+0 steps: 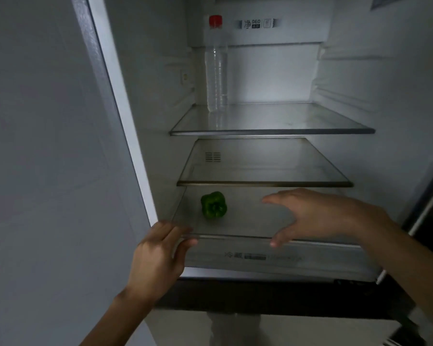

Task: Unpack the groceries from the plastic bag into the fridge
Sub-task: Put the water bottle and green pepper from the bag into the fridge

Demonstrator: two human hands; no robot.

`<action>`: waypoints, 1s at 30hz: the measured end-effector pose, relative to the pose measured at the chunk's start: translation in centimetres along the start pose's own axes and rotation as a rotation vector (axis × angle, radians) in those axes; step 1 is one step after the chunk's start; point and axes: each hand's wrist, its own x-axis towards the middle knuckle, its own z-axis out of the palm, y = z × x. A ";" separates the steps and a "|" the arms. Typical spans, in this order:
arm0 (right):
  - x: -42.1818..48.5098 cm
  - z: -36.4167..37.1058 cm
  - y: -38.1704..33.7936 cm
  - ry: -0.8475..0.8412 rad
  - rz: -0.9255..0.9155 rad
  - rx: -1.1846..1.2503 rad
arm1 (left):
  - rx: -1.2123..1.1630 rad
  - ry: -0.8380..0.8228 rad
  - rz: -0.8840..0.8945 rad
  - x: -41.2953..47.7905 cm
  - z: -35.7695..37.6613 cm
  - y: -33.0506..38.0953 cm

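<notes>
From the head camera, the open fridge (385, 71) has three glass shelves (264, 183): one red-capped bottle (216, 71) stands on the top shelf (273, 131), and one green pepper (213, 205) lies on the lowest shelf (235, 226). The left hand (160, 245) grips that shelf's front left corner, and the right hand (318, 216) hovers over it, fingers spread and relaxed. Print on the drawer front (260, 257) below is too blurred to read.

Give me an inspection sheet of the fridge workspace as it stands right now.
Surface: glass bottom shelf, dimly lit.
Job's things: green pepper on the bottom shelf, left side; plastic bag not in view.
Clutter: clear bottle with a red cap, upright at the back left of the top shelf.
Grippers: left hand grips the bottom shelf's front left corner; right hand open over that shelf, holding nothing.
Cables: nothing seen.
Surroundings: drawer below the bottom shelf.
</notes>
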 end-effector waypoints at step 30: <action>-22.1 12.8 -9.0 0.519 0.688 0.318 | -0.540 -0.320 0.455 -1.8 -1.5 8.4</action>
